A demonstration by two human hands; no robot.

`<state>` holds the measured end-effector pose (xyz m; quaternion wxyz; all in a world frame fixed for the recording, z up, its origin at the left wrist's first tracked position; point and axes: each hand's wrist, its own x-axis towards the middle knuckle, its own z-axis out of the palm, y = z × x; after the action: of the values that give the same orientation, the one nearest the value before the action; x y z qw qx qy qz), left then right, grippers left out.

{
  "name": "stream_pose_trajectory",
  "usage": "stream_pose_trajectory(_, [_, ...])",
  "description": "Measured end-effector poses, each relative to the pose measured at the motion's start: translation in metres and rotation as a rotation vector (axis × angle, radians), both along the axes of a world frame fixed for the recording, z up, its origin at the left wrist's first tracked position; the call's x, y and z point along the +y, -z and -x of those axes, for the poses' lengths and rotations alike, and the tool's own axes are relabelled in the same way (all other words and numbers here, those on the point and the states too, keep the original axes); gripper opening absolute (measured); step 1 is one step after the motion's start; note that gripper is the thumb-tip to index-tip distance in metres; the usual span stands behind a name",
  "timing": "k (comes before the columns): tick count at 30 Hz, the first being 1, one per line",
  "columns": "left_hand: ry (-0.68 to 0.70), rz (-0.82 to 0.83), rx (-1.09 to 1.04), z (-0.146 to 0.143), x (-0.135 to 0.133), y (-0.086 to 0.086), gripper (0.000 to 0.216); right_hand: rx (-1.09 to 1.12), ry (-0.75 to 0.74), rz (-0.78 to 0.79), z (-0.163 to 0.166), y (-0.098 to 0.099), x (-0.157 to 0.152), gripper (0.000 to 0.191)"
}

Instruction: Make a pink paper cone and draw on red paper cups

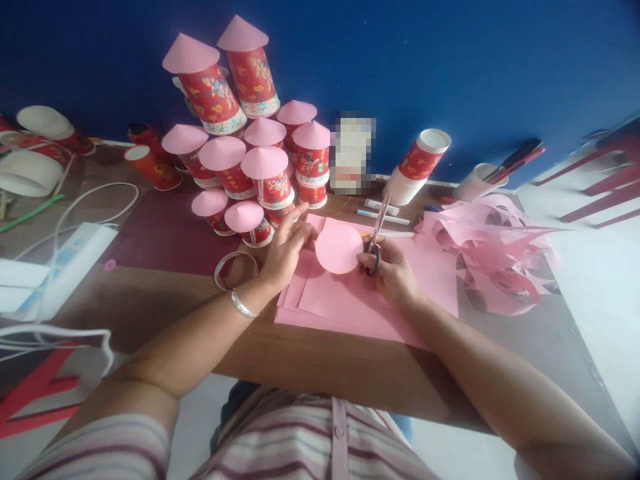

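Observation:
My left hand (286, 245) pinches the left edge of a pink paper circle (339, 249) and holds it above a stack of pink paper sheets (350, 300). Scissors (376, 235) are gripped in my right hand (393, 270), fingers through the dark handles, blades pointing up and away, just right of the circle. A silver bracelet (243, 305) sits on my left wrist. Behind my left hand stands a pile of red paper cups topped with pink cones (250, 153).
Pink paper offcuts (493, 257) lie heaped at right. A roll of tape (235, 269), markers (383, 212), stacked cups (420, 167) and a pen cup (480, 181) sit on the brown table (165, 300). A white power strip (70, 267) and cables lie left.

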<state>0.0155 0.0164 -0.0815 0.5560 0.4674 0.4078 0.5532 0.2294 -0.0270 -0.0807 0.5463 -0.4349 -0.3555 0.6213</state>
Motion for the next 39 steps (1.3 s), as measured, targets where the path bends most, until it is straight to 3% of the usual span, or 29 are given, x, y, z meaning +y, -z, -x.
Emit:
stream_pose_trajectory(3, [0.046,0.015,-0.021,-0.003,0.0,0.002,0.054,0.0,0.004,-0.002,0.0,0.0,0.0,0.041])
stream_pose_trajectory(7, [0.004,0.011,0.065,-0.003,-0.004,-0.004,0.035,0.009,0.01,0.011,0.0,0.001,0.0,0.041])
stream_pose_trajectory(12, [-0.022,-0.096,0.244,0.002,-0.006,-0.012,0.057,0.022,0.023,0.022,0.0,0.002,0.001,0.04])
stream_pose_trajectory(16, [0.002,-0.056,0.119,0.001,-0.004,-0.004,0.058,0.024,0.028,0.025,0.0,0.0,0.001,0.041])
stream_pose_trajectory(20, [0.087,-0.01,-0.021,-0.002,-0.004,-0.002,0.023,0.021,0.023,0.016,0.0,0.0,0.001,0.04])
stream_pose_trajectory(28, [0.197,0.206,-0.335,-0.003,-0.001,-0.01,0.055,0.022,0.002,-0.011,-0.001,0.004,0.002,0.039])
stream_pose_trajectory(34, [0.205,0.244,-0.375,-0.003,0.0,-0.01,0.054,0.018,-0.002,-0.008,-0.002,0.005,0.002,0.039])
stream_pose_trajectory(39, [0.198,0.176,-0.33,-0.004,-0.001,-0.01,0.047,0.023,0.012,-0.002,-0.002,0.004,0.002,0.037])
